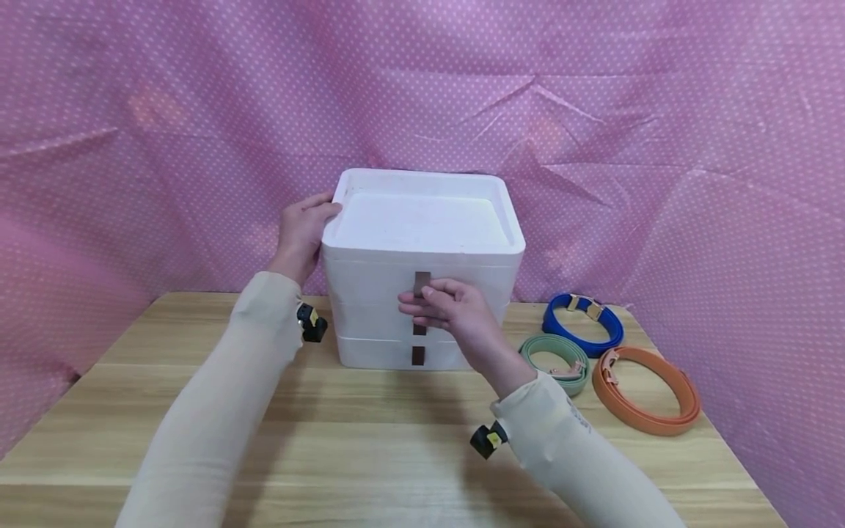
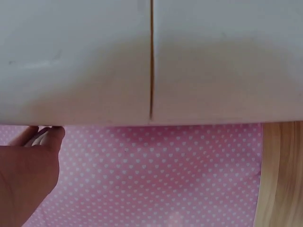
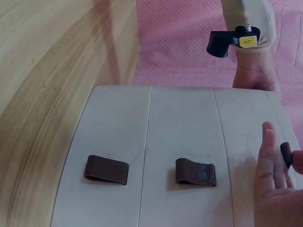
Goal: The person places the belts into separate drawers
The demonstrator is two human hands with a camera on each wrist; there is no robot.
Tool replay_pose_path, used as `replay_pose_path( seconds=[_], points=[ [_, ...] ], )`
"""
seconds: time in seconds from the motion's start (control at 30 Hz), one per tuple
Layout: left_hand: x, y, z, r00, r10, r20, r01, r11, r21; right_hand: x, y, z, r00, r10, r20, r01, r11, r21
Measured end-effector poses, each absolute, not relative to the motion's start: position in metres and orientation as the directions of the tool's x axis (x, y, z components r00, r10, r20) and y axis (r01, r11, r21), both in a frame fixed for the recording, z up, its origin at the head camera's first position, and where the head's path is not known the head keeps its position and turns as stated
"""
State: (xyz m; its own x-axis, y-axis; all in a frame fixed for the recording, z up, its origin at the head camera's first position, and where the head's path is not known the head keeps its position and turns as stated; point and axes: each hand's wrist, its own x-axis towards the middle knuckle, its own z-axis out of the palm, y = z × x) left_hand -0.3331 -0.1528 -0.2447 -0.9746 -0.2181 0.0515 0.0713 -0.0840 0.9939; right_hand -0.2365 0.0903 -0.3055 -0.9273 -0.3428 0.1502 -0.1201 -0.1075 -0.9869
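A white box of stacked drawers point(image 1: 370, 286) with a shallow rimmed top stands on the table, and each drawer front carries a brown pull tab. My right hand point(image 1: 455, 312) is at the top drawer, its thumb and fingers on either side of the top pull tab point(image 3: 286, 155), pinching it. The middle pull tab point(image 3: 195, 172) and the bottom pull tab point(image 3: 106, 169) hang free in the right wrist view. My left hand point(image 1: 304, 231) rests against the box's upper left side, fingertips at the rim. In the left wrist view, its fingers point(image 2: 56, 135) touch the box edge.
Three coiled belts lie on the wooden table point(image 1: 370, 455) right of the box: a blue belt point(image 1: 551, 320), a green belt point(image 1: 528, 350) and an orange belt point(image 1: 650, 424). A pink dotted cloth point(image 1: 422, 88) hangs behind the box and along the sides.
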Motion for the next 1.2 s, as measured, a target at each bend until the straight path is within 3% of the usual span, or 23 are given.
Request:
replay_pose_path(
  seconds=[0.37, 0.93, 1.2],
  points=[
    [-0.329, -0.157, -0.25, -0.979, -0.149, 0.139, 0.152, -0.075, 0.986, -0.231, 0.096, -0.304, -0.927, -0.35, 0.136, -0.104, -0.108, -0.989],
    [-0.327, -0.16, -0.26, -0.979, -0.114, 0.169, 0.167, 0.025, 0.986, -0.221, 0.102, -0.301, -0.922, -0.37, 0.11, -0.083, -0.088, -0.993],
    [-0.329, -0.161, -0.263, -0.973, -0.118, 0.198, 0.199, 0.011, 0.98, -0.218, 0.105, -0.304, -0.913, -0.387, 0.13, -0.1, -0.097, -0.99]
  ],
)
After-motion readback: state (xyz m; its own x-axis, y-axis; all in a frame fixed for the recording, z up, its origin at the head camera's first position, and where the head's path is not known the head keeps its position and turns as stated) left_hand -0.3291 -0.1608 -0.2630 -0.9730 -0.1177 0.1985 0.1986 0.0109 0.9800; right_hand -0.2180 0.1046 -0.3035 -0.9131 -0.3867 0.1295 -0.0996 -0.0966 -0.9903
